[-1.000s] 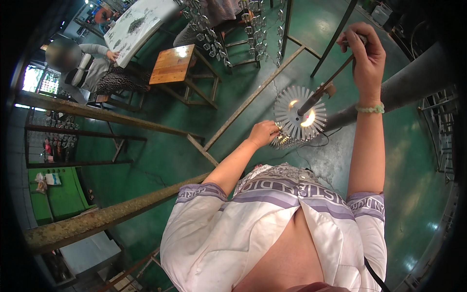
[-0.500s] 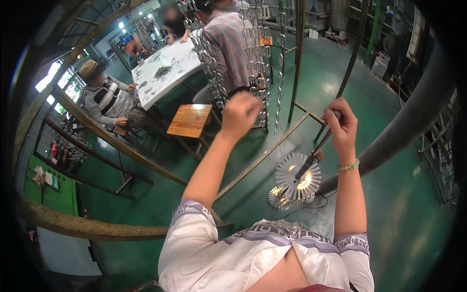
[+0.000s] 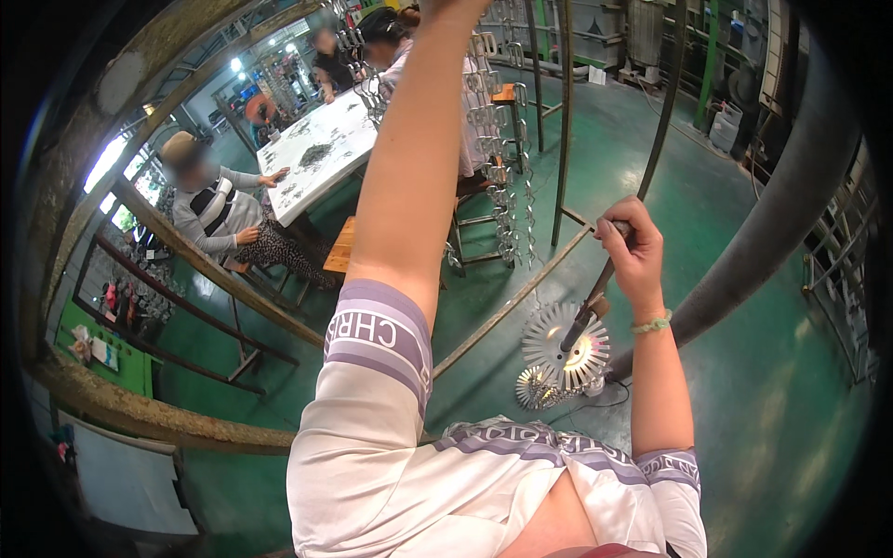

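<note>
My left arm is stretched up and away, and my left hand [image 3: 454, 7] is cut off by the top edge, so its fingers are hidden. It is nearest to hanging strands of shiny metal links [image 3: 493, 121], which hang down on both sides of the forearm. To the right, my right hand [image 3: 634, 249] is closed round the upper end of a dark rod [image 3: 595, 296]. The rod slants down toward a slotted silver disc [image 3: 544, 349], lit yellow from behind. Beside it sits a smaller slotted disc [image 3: 533, 387].
A rusty metal frame [image 3: 167, 414] surrounds me, with a crossbar [image 3: 512, 295] ahead. A thick grey pipe [image 3: 772, 251] curves along the right. At a white table [image 3: 321, 116] strewn with small parts are several people, one seated person [image 3: 219, 209] at left. A wooden stool [image 3: 340, 246] is partly hidden.
My left hand has risen from beside the hanging strands to the top edge, its forearm now covering part of them. My right hand stays on the rod, shifted slightly left and down.
</note>
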`<state>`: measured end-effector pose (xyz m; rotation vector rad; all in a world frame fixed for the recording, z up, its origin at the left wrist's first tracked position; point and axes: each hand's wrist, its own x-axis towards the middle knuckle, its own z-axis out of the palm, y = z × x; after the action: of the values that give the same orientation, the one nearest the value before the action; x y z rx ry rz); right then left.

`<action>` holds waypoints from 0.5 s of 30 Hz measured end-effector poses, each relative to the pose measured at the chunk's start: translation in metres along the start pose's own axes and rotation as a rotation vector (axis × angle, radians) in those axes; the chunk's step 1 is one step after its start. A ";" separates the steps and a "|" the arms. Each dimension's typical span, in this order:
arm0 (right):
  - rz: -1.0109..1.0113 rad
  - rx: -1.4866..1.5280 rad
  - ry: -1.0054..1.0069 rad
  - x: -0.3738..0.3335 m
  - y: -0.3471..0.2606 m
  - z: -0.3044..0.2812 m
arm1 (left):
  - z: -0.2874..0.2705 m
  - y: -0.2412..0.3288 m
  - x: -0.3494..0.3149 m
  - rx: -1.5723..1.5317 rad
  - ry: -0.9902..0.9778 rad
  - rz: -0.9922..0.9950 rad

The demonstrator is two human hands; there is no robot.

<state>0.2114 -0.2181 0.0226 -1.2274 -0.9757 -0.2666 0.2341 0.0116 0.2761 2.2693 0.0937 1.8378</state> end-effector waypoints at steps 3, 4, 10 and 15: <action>-0.002 -0.022 0.001 -0.001 -0.002 -0.004 | 0.003 -0.010 0.010 -0.181 -0.187 -0.083; -0.001 -0.015 0.005 -0.001 -0.001 -0.005 | 0.010 -0.016 0.012 -0.297 -0.218 -0.073; 0.018 0.027 0.017 -0.001 0.003 -0.005 | 0.053 -0.081 0.045 0.250 -0.195 0.553; 0.011 0.022 0.008 -0.001 0.005 -0.008 | 0.052 -0.062 0.040 0.034 -0.064 0.512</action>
<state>0.2175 -0.2242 0.0185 -1.2106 -0.9622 -0.2513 0.2992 0.0724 0.2917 2.5430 -0.5166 1.9899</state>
